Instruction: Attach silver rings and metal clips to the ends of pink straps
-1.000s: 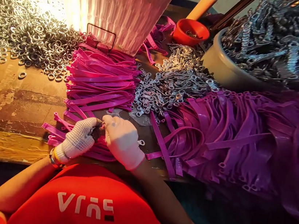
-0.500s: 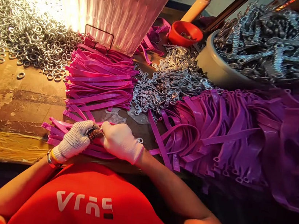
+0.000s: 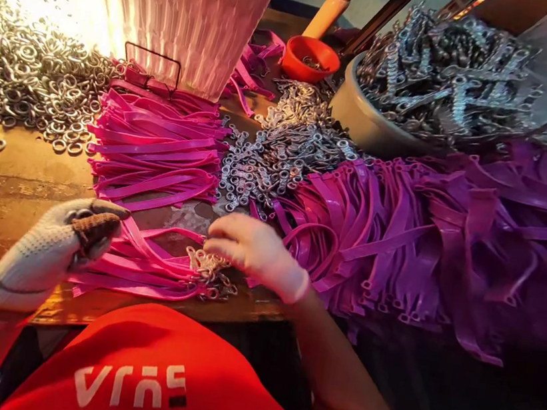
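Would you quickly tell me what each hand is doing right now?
Left hand: fingers curled, pinching the end of a pink strap.
Right hand: fingertips on the metal clips; grip cannot be told.

My left hand [image 3: 46, 249] is smeared by motion, so I cannot tell what its fingertips pinch, if anything. My right hand [image 3: 252, 252] covers the ends of the straps [image 3: 154, 270] under its palm, and the clips [image 3: 209, 270] just left of it are too small to make out singly. Far beyond my right hand, the bowl [image 3: 364, 126] loses its right side under purple straps [image 3: 450, 242], which run off the right edge. Above my left hand, the pleated shade [image 3: 178, 11] is cut off by the top edge.
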`<state>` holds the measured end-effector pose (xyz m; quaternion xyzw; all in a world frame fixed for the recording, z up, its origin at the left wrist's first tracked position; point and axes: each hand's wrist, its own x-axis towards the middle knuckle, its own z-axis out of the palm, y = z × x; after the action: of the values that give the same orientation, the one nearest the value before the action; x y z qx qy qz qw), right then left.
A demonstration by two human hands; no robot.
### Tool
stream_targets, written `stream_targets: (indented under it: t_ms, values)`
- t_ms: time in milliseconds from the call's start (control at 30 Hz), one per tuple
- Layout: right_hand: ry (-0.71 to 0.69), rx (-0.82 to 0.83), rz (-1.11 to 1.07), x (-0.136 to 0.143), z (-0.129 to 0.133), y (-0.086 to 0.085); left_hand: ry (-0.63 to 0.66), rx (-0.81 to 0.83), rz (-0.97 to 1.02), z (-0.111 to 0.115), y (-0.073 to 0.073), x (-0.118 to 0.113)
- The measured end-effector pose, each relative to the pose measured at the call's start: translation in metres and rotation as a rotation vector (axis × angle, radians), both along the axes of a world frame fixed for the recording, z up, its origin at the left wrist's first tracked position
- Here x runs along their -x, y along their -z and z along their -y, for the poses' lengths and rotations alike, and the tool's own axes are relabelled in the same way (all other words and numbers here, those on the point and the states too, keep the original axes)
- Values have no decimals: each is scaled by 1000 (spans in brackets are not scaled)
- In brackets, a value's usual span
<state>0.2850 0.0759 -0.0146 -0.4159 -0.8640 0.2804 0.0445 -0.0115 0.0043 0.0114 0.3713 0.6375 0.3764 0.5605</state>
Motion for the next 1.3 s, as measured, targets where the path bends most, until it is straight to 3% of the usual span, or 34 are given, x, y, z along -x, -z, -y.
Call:
stream_targets:
  t_ms: [133, 233, 367, 600, 700, 800, 900, 1033, 1167, 1300]
  values:
    - [508, -242, 173, 3, -64, 25, -17, 198, 567, -15, 14, -39]
    - [592, -328, 400, 26, -98, 44, -73, 242, 756, -23, 26, -56]
    - [610, -294, 393, 41, -107, 57, -103, 288, 748, -20, 34, -57]
    - [586, -281, 203, 32, -97, 66, -59, 256, 662, -13, 34, -64]
    - [668, -272, 15, 31, -93, 69, -59, 190, 573, -8, 35, -65]
    - [761, -252, -333, 28, -76, 63, -52, 143, 526, 0, 36, -63]
    - [686, -68, -636, 28, -43, 47, -30, 142, 544, 5, 38, -63]
    - [422, 120, -640, 33, 4, 22, 36, 132, 518, 6, 40, -65]
    - [234, 132, -578, 41, 28, 11, 106, 106, 401, 3, 38, -68]
    - [140, -17, -420, 48, 34, 10, 144, 92, 330, 2, 37, -73]
